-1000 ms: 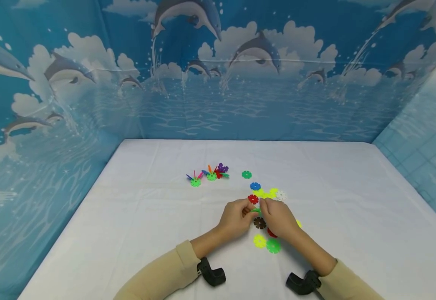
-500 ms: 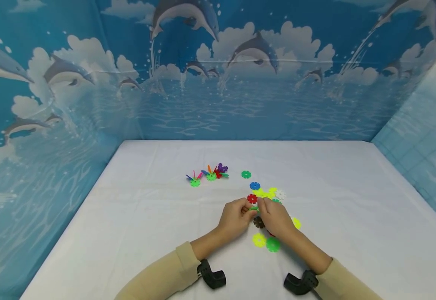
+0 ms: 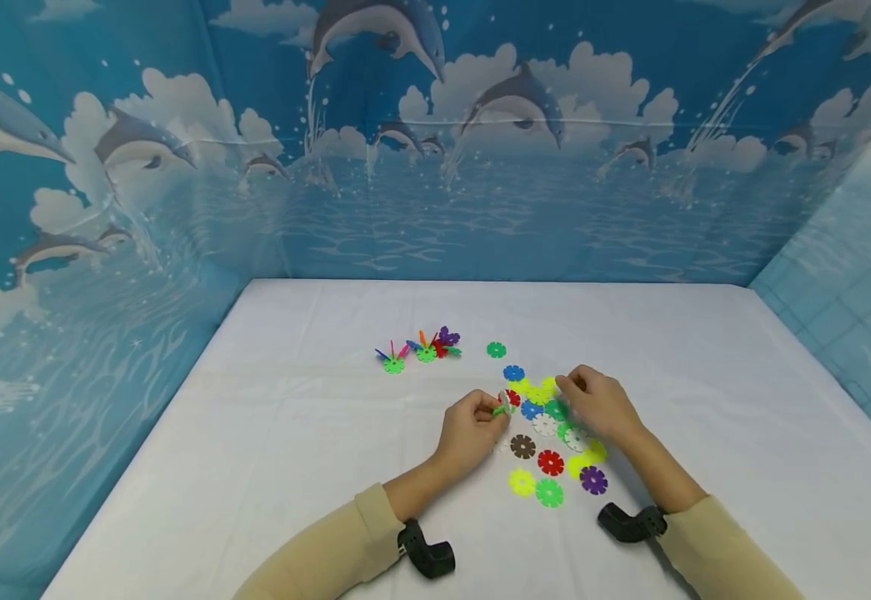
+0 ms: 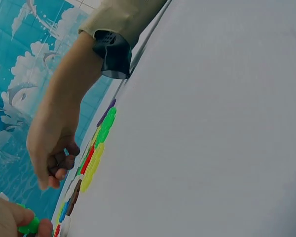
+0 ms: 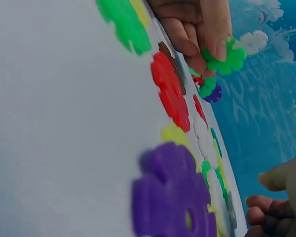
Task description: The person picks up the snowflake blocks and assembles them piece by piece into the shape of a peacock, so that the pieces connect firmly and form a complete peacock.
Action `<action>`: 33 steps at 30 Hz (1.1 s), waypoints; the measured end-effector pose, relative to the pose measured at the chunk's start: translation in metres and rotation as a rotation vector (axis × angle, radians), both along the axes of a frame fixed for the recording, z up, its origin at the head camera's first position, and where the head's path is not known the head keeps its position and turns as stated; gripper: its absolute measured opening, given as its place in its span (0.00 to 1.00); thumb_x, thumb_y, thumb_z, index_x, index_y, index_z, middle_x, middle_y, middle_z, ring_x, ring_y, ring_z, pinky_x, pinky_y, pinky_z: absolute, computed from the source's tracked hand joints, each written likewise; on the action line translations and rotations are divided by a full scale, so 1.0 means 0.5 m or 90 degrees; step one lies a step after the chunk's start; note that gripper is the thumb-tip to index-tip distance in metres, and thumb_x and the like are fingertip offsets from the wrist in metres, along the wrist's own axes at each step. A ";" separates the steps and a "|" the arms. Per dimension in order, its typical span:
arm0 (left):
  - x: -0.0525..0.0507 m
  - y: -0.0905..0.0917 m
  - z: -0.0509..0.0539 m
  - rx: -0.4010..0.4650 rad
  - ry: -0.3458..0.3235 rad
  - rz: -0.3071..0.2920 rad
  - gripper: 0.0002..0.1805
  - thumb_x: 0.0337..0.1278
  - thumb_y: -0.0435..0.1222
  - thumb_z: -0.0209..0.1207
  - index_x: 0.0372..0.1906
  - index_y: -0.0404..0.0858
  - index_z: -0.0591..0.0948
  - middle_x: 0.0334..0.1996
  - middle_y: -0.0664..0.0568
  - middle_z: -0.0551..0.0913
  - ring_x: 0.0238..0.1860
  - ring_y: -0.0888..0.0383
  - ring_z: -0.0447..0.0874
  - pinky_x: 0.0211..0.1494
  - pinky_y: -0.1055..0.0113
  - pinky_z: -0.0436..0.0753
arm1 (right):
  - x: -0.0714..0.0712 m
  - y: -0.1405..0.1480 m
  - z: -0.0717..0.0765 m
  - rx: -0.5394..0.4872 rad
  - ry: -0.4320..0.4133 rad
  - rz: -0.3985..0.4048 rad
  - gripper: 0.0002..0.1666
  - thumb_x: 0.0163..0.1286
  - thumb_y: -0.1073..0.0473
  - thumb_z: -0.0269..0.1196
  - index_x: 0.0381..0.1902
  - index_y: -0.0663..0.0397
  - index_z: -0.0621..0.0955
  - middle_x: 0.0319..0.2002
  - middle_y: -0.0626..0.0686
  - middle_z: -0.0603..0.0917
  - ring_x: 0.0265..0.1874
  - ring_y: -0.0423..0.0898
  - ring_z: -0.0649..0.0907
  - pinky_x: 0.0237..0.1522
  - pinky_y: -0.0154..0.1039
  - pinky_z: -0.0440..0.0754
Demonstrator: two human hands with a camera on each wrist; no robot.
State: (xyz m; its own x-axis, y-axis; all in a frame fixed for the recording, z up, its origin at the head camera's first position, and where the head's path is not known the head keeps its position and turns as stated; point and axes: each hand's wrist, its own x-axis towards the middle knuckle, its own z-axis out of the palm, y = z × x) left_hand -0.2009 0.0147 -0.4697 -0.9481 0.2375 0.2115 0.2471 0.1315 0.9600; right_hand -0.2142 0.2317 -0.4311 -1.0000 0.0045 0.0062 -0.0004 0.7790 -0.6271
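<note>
My left hand (image 3: 473, 429) pinches a green snowflake disc (image 5: 229, 57) between thumb and fingers, above the table. Against it in the head view stands a white disc (image 3: 505, 402), apparently joined to the green one. My right hand (image 3: 602, 404) hovers over the right side of the loose discs, close to a yellow disc (image 3: 549, 385) and a green disc (image 3: 556, 409). Its fingers are loosely bent, and the right wrist view shows the thumb (image 5: 276, 178) apart from them with nothing held between. Below the hands lie a brown disc (image 3: 523, 447), a red disc (image 3: 551, 462) and a purple disc (image 3: 593, 480).
Two joined disc clusters (image 3: 393, 361) (image 3: 427, 350) stand on the white table (image 3: 315, 433) at the back left. A single green disc (image 3: 496, 350) and a blue disc (image 3: 513, 373) lie behind the pile. A dolphin-print curtain (image 3: 480, 217) surrounds the table.
My right hand has left the left hand and moved right and away over the pile, uncovering several discs. The left hand keeps its place, and a white disc now shows at the green one.
</note>
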 end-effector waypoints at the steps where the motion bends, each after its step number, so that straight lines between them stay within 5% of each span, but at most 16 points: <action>1: 0.000 -0.001 0.001 0.001 -0.004 0.000 0.04 0.57 0.27 0.63 0.36 0.32 0.79 0.31 0.52 0.83 0.31 0.66 0.81 0.37 0.74 0.82 | -0.004 0.004 -0.003 0.006 0.002 -0.003 0.21 0.75 0.48 0.53 0.42 0.63 0.76 0.29 0.54 0.77 0.30 0.50 0.74 0.31 0.40 0.72; 10: -0.001 -0.001 0.005 0.012 -0.015 0.000 0.05 0.58 0.30 0.65 0.36 0.31 0.82 0.30 0.53 0.83 0.30 0.66 0.79 0.36 0.74 0.81 | -0.020 0.018 -0.019 0.055 -0.008 0.020 0.24 0.66 0.52 0.67 0.44 0.67 0.73 0.30 0.56 0.72 0.32 0.51 0.72 0.33 0.42 0.71; 22: -0.001 -0.001 0.007 0.024 -0.032 0.017 0.09 0.57 0.34 0.67 0.37 0.30 0.86 0.27 0.50 0.86 0.29 0.65 0.84 0.33 0.74 0.80 | -0.004 0.010 -0.012 0.014 0.010 0.040 0.19 0.75 0.50 0.55 0.35 0.62 0.74 0.22 0.52 0.69 0.26 0.48 0.70 0.28 0.40 0.67; 33: 0.002 -0.001 0.009 -0.004 0.001 -0.021 0.07 0.62 0.33 0.63 0.35 0.30 0.83 0.27 0.48 0.86 0.29 0.63 0.85 0.34 0.75 0.80 | 0.028 -0.053 0.018 -0.078 -0.071 0.089 0.26 0.79 0.47 0.45 0.36 0.64 0.78 0.25 0.53 0.73 0.30 0.49 0.73 0.36 0.44 0.73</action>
